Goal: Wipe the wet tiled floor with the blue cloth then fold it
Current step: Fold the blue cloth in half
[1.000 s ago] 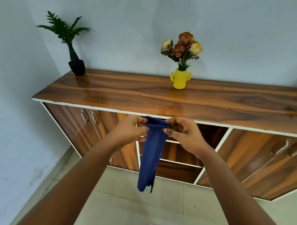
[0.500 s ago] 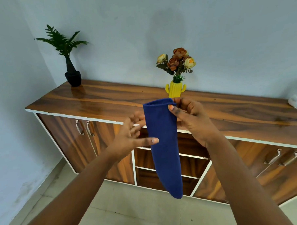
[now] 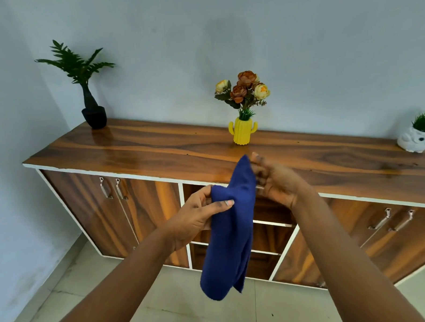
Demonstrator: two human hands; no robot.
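blue cloth (image 3: 230,235) hangs in the air in front of the wooden surface (image 3: 157,148), well above the tiled floor (image 3: 189,312), doubled lengthwise into a long strip. this looks like the folding step, with wiping seemingly done. next the hanging end probably needs bringing up to meet the top, edges kept aligned. left hand (image 3: 197,217) pinches the cloth's left edge midway, thumb on the near face, fingers closed behind. right hand (image 3: 273,180) holds the top corner at its fingertips; its grip is blurred, fingers loosely together.
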